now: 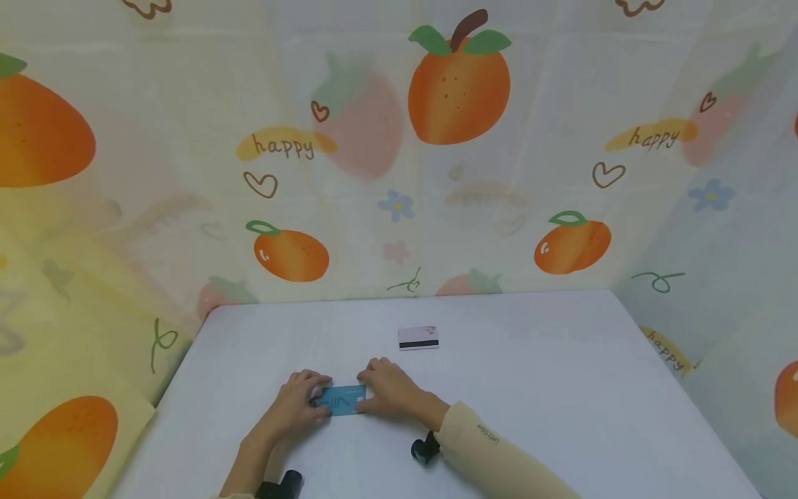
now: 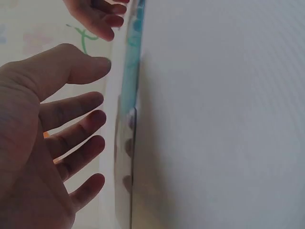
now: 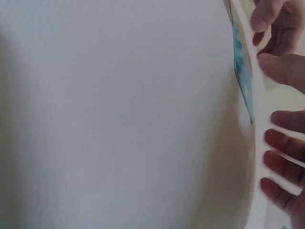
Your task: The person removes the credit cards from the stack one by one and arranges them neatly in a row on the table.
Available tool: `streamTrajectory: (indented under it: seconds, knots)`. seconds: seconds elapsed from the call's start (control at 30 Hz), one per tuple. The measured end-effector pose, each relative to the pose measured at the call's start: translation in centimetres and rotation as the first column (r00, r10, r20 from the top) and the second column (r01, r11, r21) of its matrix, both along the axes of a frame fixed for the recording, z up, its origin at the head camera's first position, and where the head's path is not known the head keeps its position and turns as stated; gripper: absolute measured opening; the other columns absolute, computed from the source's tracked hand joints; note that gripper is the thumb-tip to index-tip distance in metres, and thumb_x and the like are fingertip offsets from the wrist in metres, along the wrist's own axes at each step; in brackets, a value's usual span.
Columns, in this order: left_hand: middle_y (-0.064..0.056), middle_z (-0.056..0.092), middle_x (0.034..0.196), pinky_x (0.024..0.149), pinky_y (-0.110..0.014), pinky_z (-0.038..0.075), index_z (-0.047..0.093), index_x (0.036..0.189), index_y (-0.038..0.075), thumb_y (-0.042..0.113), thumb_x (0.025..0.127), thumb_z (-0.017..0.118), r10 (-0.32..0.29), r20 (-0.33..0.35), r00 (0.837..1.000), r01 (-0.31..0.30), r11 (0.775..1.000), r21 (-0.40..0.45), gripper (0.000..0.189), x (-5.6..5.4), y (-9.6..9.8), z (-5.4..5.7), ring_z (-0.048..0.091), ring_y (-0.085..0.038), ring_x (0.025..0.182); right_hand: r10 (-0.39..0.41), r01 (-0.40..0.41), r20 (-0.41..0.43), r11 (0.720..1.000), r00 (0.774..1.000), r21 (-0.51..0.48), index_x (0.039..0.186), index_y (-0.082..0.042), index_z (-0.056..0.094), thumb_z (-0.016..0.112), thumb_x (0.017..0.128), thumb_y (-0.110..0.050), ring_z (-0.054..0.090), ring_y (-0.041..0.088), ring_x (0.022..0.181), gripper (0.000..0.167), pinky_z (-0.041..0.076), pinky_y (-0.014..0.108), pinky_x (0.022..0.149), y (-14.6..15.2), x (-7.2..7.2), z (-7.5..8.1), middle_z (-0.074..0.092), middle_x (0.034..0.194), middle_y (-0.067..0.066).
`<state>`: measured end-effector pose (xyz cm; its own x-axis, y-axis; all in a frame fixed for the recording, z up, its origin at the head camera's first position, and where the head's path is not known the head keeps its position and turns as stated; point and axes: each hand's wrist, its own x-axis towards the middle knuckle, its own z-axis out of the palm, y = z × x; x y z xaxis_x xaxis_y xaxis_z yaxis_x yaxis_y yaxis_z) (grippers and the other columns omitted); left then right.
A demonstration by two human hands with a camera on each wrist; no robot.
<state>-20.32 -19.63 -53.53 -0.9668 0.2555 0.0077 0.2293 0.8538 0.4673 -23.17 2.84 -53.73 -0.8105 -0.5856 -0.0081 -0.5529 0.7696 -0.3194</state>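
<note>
A light blue card [image 1: 343, 400] with dark markings lies on the white table between the two hands. At its left end is my left hand [image 1: 302, 398], fingertips by the far edge and thumb by the near one. My right hand [image 1: 393, 391] frames the right end the same way. Viewed from the left wrist, the fingers [image 2: 78, 139] are spread and nearly straight, beside the edge-on blue card [image 2: 132, 71]. The right wrist view likewise has the right fingers [image 3: 285, 143] apart from each other, close to the blue card [image 3: 242, 62].
A second card [image 1: 418, 337], pale with a black stripe, lies farther back on the white table [image 1: 530, 388]. Behind the table hangs a fruit-printed cloth [image 1: 368, 208]. Dark devices [image 1: 426, 449] are worn at both wrists.
</note>
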Motion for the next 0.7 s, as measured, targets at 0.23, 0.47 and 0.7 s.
streamTrajectory:
  seconds: [0.23, 0.47, 0.7]
  knots:
    - [-0.007, 0.060, 0.120, 0.099, -0.055, 0.041, 0.065, 0.123, 0.014, 0.021, 0.078, 0.075, 0.038, 0.004, 0.999, -0.038, 0.995, 0.093, 0.046, -0.9, 0.7, 0.2, 0.050, -0.030, 0.118, -0.030, 0.030, 0.002, 0.999, 1.000, -0.027, 0.124, -0.018, 0.066, 0.071, 0.084, -0.048, 0.055, 0.012, 0.103, 0.050, 0.049, 0.026, 0.091, 1.7, -1.0, 0.6, 0.063, 0.115, -0.002]
    - [-0.009, 0.056, 0.129, 0.105, -0.060, 0.038, 0.063, 0.127, 0.016, 0.025, 0.084, 0.073, 0.019, 0.048, 0.999, -0.029, 0.975, 0.221, 0.045, -2.9, 1.7, 0.3, 0.046, -0.032, 0.126, -0.072, 0.072, -0.007, 0.996, 0.997, -0.044, 0.121, -0.014, 0.067, 0.073, 0.083, -0.046, 0.057, 0.014, 0.103, 0.049, 0.049, 0.029, 0.092, 3.7, -2.4, 0.7, 0.064, 0.113, 0.001]
    - [-0.010, 0.058, 0.128, 0.104, -0.060, 0.040, 0.062, 0.127, 0.014, 0.028, 0.083, 0.075, -0.013, 0.035, 0.999, 0.004, 0.966, 0.258, 0.048, -4.5, 3.3, -0.2, 0.047, -0.033, 0.126, -0.152, 0.157, 0.055, 0.984, 0.987, -0.089, 0.121, -0.012, 0.066, 0.074, 0.083, -0.043, 0.056, 0.018, 0.105, 0.050, 0.049, 0.036, 0.095, 5.5, -3.3, 1.1, 0.062, 0.115, 0.004]
